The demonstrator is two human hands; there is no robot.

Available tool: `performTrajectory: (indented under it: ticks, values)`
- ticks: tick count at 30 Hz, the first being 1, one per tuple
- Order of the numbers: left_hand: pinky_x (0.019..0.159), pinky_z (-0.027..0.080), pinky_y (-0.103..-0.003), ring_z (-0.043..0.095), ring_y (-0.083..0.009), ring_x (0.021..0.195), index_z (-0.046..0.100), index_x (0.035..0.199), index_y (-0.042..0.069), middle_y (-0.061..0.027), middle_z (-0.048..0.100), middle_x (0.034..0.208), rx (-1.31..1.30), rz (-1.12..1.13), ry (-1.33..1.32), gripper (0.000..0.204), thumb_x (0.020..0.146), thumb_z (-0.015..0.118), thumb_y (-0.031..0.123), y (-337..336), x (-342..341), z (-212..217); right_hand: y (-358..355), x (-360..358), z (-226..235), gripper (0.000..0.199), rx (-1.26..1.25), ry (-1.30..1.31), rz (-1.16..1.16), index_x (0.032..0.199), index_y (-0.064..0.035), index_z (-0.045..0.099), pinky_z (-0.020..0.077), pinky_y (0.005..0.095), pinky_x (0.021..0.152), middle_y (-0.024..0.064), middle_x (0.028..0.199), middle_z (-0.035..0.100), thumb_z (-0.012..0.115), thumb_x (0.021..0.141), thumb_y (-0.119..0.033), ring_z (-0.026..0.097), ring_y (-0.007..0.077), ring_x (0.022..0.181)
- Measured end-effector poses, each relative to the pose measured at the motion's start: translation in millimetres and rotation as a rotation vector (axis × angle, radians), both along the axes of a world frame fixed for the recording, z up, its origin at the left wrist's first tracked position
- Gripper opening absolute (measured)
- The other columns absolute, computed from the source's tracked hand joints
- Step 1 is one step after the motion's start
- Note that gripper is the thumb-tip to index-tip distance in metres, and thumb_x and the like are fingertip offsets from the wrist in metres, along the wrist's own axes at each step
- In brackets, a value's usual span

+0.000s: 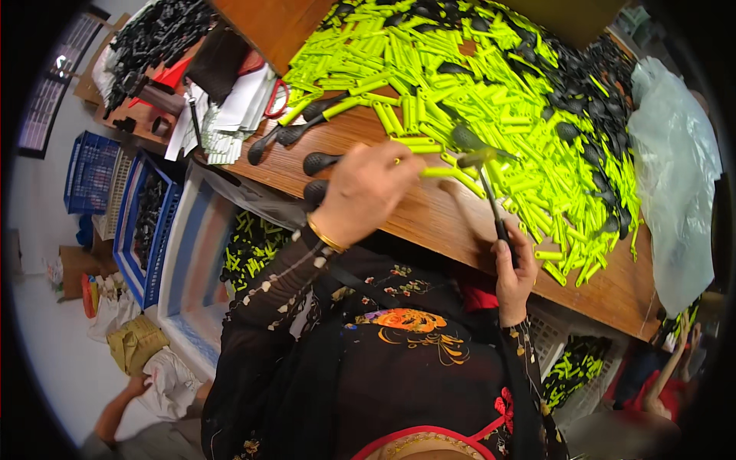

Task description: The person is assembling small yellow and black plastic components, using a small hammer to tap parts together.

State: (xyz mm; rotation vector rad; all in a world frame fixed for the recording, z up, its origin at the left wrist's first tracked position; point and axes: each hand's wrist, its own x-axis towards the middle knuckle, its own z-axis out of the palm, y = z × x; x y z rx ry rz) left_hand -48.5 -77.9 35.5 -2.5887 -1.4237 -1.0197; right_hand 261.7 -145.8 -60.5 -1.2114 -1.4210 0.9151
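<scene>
My left hand [368,188] is closed over the near edge of the table, its fingers pinched on a yellow-green handle [438,172] that sticks out to the right of the fingertips. Two black spoon-shaped heads [319,162] show at its left side, partly hidden by the hand. My right hand [515,272] grips a small hammer [492,201] by its black handle, the head raised near the end of that yellow-green handle. Just beyond the hammer lies a black spoon-shaped part [466,138]. More black-headed pieces with yellow-green handles [337,108] rest at the far left.
A large heap of yellow-green handles [429,61] and black parts [571,92] covers the wooden table [621,284]. A clear plastic bag [675,184] hangs over its right side. Papers [245,103], red-handled scissors [277,100] and blue crates [146,230] are leftward. Other people's arms [115,406] show low down.
</scene>
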Motion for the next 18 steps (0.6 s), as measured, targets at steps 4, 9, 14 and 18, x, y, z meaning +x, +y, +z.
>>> performTrajectory:
  ticks: [4, 9, 14, 18]
  values:
    - [0.082, 0.052, -0.04, 0.067, -0.0281, 0.098, 0.075, 0.116, 0.008, -0.009, 0.065, 0.109, -0.156, -0.03, -0.025, 0.031, 0.086, 0.067, 0.003, -21, 35, -56, -1, 3, -3, 0.043, -0.088, 0.164, -0.072, 0.151, -0.0026, 0.059, 0.0308, 0.0158, 0.057, -0.0025, 0.094, 0.066, 0.064, 0.109, -0.012, 0.043, -0.0007, 0.064]
    - [0.087, 0.053, -0.04, 0.066, -0.0302, 0.104, 0.077, 0.119, 0.006, -0.01, 0.065, 0.112, -0.173, 0.001, -0.056, 0.037, 0.084, 0.067, 0.001, -33, 36, -70, -6, 1, 4, 0.041, -0.059, 0.054, -0.059, 0.147, -0.0004, 0.061, 0.0417, 0.018, 0.069, 0.0004, 0.099, 0.069, 0.065, 0.108, -0.011, 0.055, 0.0031, 0.077]
    - [0.094, 0.049, -0.043, 0.066, -0.029, 0.105, 0.072, 0.13, 0.006, -0.0086, 0.069, 0.107, -0.158, 0.108, -0.029, 0.045, 0.085, 0.074, 0.002, -29, 23, -57, -14, 10, 16, 0.034, 0.022, -0.186, 0.048, 0.138, 0.0022, 0.068, 0.0523, 0.0248, 0.087, 0.0056, 0.112, 0.074, 0.068, 0.105, -0.005, 0.067, 0.0102, 0.095]
    - [0.096, 0.048, -0.043, 0.068, -0.0263, 0.098, 0.063, 0.143, 0.008, -0.0048, 0.072, 0.1, -0.256, 0.131, -0.147, 0.059, 0.087, 0.08, 0.004, -28, 19, -69, -13, 5, 38, 0.035, 0.237, -0.332, 0.122, 0.129, 0.0003, 0.073, 0.0556, 0.0346, 0.08, 0.0151, 0.1, 0.076, 0.077, 0.094, 0.001, 0.072, 0.028, 0.086]
